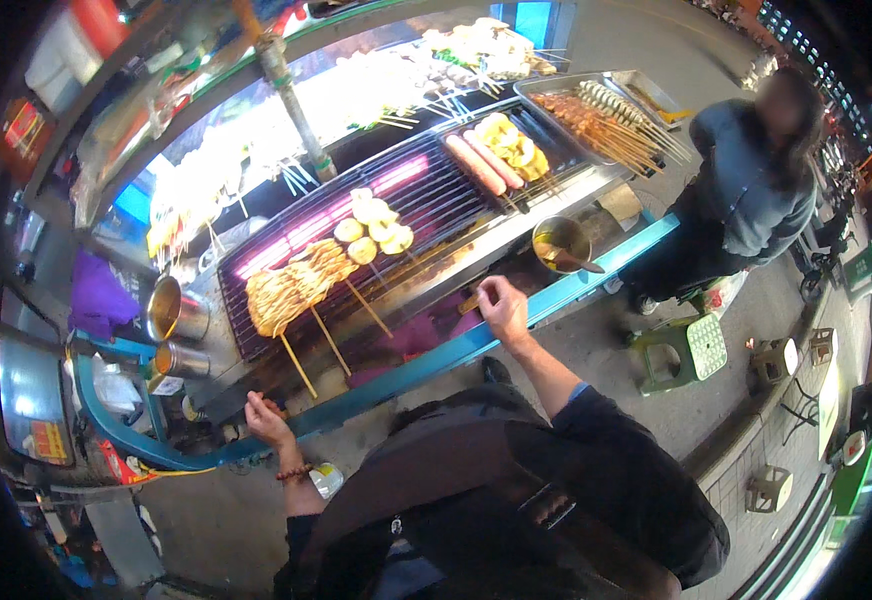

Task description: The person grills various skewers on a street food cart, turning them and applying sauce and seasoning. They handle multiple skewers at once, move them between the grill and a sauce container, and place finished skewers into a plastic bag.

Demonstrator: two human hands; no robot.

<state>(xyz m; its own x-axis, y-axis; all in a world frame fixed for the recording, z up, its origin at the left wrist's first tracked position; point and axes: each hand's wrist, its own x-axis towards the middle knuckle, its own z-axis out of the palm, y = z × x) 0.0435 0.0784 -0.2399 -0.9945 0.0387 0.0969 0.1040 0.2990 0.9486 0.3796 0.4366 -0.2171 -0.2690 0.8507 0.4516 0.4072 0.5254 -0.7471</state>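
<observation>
My left hand [267, 420] is by the teal rail [436, 367] near the grill's front left corner, its fingers curled; whether they hold anything is hard to see. Farther right, my right hand [503, 307] is above the same rail with bent fingers. A small brown piece [468, 304] shows beside its fingertips, but the grip is unclear. On the grill [421, 247] lie browned, folded skewered pieces [297, 281], pale round slices on skewers [372, 225], two sausages [485, 165] and yellow skewered pieces [511, 146]. A metal pot [562, 244] with a wooden-handled utensil stands right of my right hand.
Behind the grill, brightly lit skewers [376, 82] fill a display. A metal tray [533, 90] holds more skewers at the far right. Metal cans [181, 307] stand left of the grill. A person [758, 172] stands at the right, near a green stool [683, 352]. A post [293, 105] rises behind the grill.
</observation>
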